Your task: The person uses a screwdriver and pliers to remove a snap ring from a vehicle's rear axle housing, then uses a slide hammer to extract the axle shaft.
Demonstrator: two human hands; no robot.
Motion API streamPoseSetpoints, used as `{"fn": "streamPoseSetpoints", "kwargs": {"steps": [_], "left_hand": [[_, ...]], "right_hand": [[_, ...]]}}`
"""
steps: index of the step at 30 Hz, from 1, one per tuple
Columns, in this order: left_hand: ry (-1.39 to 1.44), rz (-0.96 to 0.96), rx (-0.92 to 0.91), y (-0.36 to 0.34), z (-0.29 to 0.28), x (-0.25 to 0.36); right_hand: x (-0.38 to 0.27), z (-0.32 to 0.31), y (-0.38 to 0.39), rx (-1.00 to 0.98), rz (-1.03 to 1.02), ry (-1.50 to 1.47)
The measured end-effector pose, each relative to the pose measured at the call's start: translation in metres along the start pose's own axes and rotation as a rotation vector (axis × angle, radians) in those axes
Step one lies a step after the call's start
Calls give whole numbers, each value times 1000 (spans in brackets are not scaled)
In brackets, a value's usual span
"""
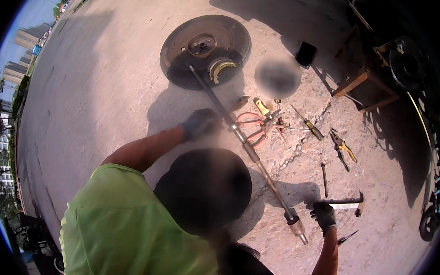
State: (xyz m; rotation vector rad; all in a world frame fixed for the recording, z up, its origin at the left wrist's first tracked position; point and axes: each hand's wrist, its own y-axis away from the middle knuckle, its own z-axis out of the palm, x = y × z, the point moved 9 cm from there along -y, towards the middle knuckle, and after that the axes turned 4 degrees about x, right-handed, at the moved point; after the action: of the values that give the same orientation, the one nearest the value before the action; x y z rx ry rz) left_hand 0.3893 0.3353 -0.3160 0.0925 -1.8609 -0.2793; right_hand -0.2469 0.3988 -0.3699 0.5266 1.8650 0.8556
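Observation:
A long stepped metal shaft [249, 148] lies aslant, its far end over a tyred wheel [171, 49] and its near end by my right side. Beside the shaft's upper part is my left hand [199, 124] in a dark glove; its fingers are blurred, so I cannot tell whether it grips the shaft. My right hand [322, 215], also in a dark glove, has its fingers curled round a hammer-like tool [347, 206] held low over the ground. Two curved brake shoes [219, 68] rest on the wheel.
Right of the shaft lie red-handled scissors or snips [254, 120], a yellow-handled tool [262, 108], a screwdriver [311, 128], yellow-and-black pliers [342, 145] and a thin metal rod [324, 179]. A wooden frame [365, 88] stands farther right, near a flat black object [305, 54].

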Motion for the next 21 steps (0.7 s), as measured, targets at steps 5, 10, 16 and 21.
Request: {"fn": "streamPoseSetpoints", "kwargs": {"steps": [5,10,16,21], "left_hand": [[-106,108,-18,-12,-13,10],[49,-194,37,-23,-29,-10],[251,-316,123,-32,-30,-24],[480,-483,177,-36,-32,-47]], "right_hand": [[0,9,-7,-15,-59,-10],[-17,30,-7,-56,-182,105],[-34,79,-1,-146,-370,42],[-81,120,21,-91,-419,291]]}}
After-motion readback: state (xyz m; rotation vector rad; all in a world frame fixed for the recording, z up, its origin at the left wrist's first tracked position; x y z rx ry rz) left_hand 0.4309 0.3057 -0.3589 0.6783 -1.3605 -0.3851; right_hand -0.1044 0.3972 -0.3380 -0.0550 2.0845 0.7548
